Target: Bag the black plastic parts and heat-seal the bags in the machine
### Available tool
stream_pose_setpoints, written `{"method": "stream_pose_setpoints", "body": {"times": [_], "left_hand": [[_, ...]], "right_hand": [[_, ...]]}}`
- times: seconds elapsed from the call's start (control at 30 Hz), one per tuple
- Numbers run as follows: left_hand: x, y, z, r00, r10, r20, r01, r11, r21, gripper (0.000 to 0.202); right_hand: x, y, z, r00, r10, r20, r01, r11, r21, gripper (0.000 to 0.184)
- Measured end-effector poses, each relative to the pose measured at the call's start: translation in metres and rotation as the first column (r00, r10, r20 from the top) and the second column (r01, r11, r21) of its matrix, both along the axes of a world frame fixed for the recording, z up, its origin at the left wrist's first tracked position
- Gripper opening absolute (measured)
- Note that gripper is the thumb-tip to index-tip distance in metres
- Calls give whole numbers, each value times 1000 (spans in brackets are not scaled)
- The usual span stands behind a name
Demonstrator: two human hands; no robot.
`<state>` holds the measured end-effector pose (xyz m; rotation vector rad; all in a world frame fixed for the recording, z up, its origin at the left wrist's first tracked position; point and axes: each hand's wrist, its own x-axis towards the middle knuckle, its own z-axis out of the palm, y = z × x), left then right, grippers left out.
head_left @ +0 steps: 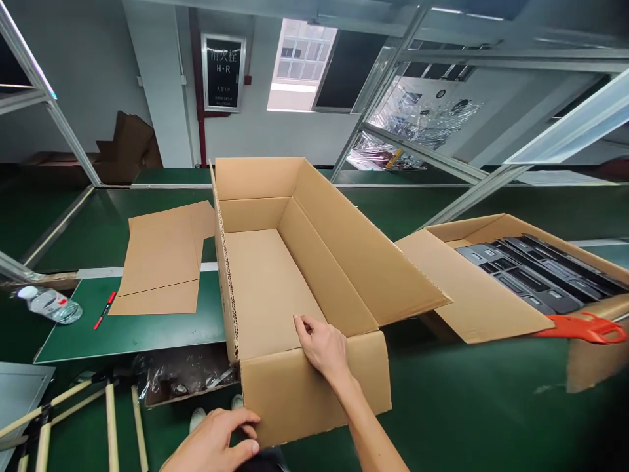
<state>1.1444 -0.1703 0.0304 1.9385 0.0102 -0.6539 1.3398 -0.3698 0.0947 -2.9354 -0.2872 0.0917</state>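
A long cardboard box [255, 288] stands open in front of me, with nothing inside it. Its near flap [295, 400] is folded outward and hangs toward me. Across the fold of that flap lies my right hand [324, 347], fingers curled in loosely over the box's inside and nothing in them. My left hand [221, 436] is at the flap's lower left corner, its fingertips at the edge and a gap between thumb and fingers. The box's long right flap [373, 255] leans outward.
A second box [496, 288] holding dark plastic parts stands to the right, with orange-handled scissors [584, 328] at its flap. On the left are a cardboard sheet [162, 262], a red marker [105, 311] and a water bottle [52, 304]. Metal frame bars [373, 105] rise behind.
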Motion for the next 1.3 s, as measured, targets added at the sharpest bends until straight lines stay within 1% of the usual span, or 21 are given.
{"method": "stream_pose_setpoints", "body": {"times": [0.07, 0.13, 0.23, 0.27, 0.33, 0.37, 0.43, 0.5, 0.57, 0.6, 0.63, 0.67, 0.73, 0.8, 0.83, 0.93, 1.0, 1.1, 1.2, 1.27, 1.3], "left_hand": [[-1, 0, 4, 1000, 11, -15, -11, 1000, -11, 47], [-2, 0, 10, 999, 24, -22, -25, 999, -35, 45], [-4, -1, 17, 998, 52, -41, -54, 997, -52, 44], [-6, -1, 18, 996, 61, -59, -64, 997, -50, 44], [-9, -1, 17, 991, 87, -103, -92, 995, -37, 45], [-12, -1, 15, 987, 104, -124, -107, 994, -25, 45], [-18, -2, 11, 976, 142, -163, -142, 990, 10, 47], [-23, -4, 10, 961, 190, -201, -184, 982, 48, 47], [-26, -8, 12, 940, 240, -242, -228, 971, 76, 47], [-27, -10, 14, 927, 266, -264, -251, 964, 88, 47], [-26, -12, 15, 913, 291, -285, -274, 957, 99, 47], [-26, -13, 17, 901, 312, -301, -293, 950, 109, 47], [-25, -16, 18, 882, 355, -311, -330, 935, 132, 45], [-27, -19, 17, 871, 393, -294, -367, 919, 142, 41], [-28, -21, 16, 866, 415, -280, -388, 910, 146, 39], [-29, -26, 16, 845, 475, -247, -443, 879, 175, 39], [-26, -29, 17, 828, 501, -250, -460, 863, 206, 40], [-21, -30, 20, 804, 515, -297, -459, 855, 241, 41], [-14, -29, 22, 802, 512, -307, -459, 858, 233, 44], [-8, -29, 22, 799, 523, -296, -475, 851, 222, 43], [-5, -30, 22, 793, 532, -297, -489, 847, 210, 42]], "right_hand": [[2, -1, 3, 998, 9, -58, -8, 1000, 20, 45], [7, -4, 10, 987, 57, -150, -47, 997, 69, 42], [23, -8, 25, 934, 223, -279, -187, 971, 151, 39], [30, -8, 30, 907, 293, -303, -262, 955, 138, 39], [49, -4, 36, 851, 412, -327, -421, 906, 47, 39], [60, 2, 35, 824, 461, -329, -494, 869, -21, 39], [83, 17, 22, 788, 515, -338, -561, 827, -47, 39], [106, 38, -6, 740, 567, -362, -612, 791, -12, 39], [126, 62, -47, 672, 632, -386, -672, 739, 42, 43], [134, 75, -70, 628, 679, -382, -716, 696, 60, 51], [140, 87, -95, 570, 743, -352, -784, 620, 40, 62], [144, 98, -119, 530, 784, -323, -827, 563, 11, 73], [146, 114, -164, 482, 829, -285, -870, 491, -43, 90], [143, 120, -200, 465, 848, -253, -881, 471, -41, 97], [141, 119, -214, 454, 860, -231, -885, 465, -10, 98], [141, 111, -242, 415, 895, -165, -890, 437, 131, 101], [143, 106, -248, 393, 908, -146, -886, 417, 202, 104], [144, 107, -239, 393, 899, -192, -871, 431, 237, 108], [139, 115, -217, 424, 852, -306, -837, 498, 226, 115], [134, 118, -200, 464, 804, -373, -795, 564, 225, 112], [132, 118, -192, 498, 772, -396, -749, 613, 252, 107]]}}
